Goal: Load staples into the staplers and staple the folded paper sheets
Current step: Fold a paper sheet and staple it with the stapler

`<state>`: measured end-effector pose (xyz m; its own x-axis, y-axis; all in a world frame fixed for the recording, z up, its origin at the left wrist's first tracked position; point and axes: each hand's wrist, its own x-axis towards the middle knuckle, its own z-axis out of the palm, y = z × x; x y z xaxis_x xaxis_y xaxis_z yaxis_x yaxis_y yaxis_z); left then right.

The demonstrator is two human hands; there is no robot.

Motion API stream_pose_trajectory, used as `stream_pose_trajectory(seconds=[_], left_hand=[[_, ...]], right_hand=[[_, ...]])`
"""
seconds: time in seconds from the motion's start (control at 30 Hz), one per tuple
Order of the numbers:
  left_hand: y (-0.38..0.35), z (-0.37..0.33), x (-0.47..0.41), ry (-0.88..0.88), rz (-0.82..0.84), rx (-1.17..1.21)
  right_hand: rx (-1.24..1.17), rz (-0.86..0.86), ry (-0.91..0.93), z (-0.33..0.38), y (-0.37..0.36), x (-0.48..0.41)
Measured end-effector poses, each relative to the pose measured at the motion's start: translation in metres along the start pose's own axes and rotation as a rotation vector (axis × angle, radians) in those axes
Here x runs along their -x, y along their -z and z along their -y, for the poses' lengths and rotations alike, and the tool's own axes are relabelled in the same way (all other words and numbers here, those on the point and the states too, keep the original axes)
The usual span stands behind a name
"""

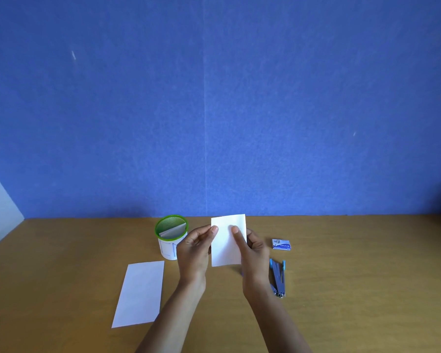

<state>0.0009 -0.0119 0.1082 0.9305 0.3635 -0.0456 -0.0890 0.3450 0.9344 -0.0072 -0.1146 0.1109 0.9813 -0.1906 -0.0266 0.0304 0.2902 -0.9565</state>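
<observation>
Folded paper sheet (227,242) is up off the wooden table (354,289), pinched between both hands dead centre of the desk. Left hand (194,248) has its thumb on the sheet's left edge with the fingers curled behind, right hand (252,247) has its thumb pressed flat on the front near the middle and the rest of the fingers wrapped round the back, so both are clamped on the paper.

Around it: at roughly 9 o'clock from the sheet there's a green-rimmed mesh cup (171,238) with more folded paper tucked inside, and the left hand partly blocks its lower right side. At 7 o'clock a second white sheet (139,294) lies flat on the table. Over at 3 o'clock sits a little blue staple box (281,244), and at about 4 o'clock the staplers (278,277) lie open, blue-tipped, just beside the right wrist. Blue wall (214,98) behind everything.
</observation>
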Motion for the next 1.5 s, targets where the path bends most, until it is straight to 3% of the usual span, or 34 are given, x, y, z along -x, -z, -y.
stream_pose_trajectory(seconds=[0.23, 0.57, 0.97, 1.23, 1.5], left_hand=[[-0.001, 0.0, 0.0, 0.024, -0.028, 0.012], [0.007, -0.005, -0.003, 0.078, 0.084, -0.014], [-0.001, -0.047, -0.021, -0.246, 0.335, -0.462], [-0.004, -0.047, -0.016, -0.222, 0.287, -0.442], [-0.008, -0.042, -0.004, -0.357, 0.238, -0.432]], right_hand=[[-0.07, -0.116, -0.02, -0.002, -0.002, 0.001], [0.025, -0.089, 0.118, -0.004, -0.001, -0.001], [0.262, 0.069, 0.301, 0.0, -0.004, 0.005], [0.289, 0.063, 0.281, 0.003, -0.007, 0.009], [0.196, -0.052, 0.161, 0.012, -0.013, 0.007]])
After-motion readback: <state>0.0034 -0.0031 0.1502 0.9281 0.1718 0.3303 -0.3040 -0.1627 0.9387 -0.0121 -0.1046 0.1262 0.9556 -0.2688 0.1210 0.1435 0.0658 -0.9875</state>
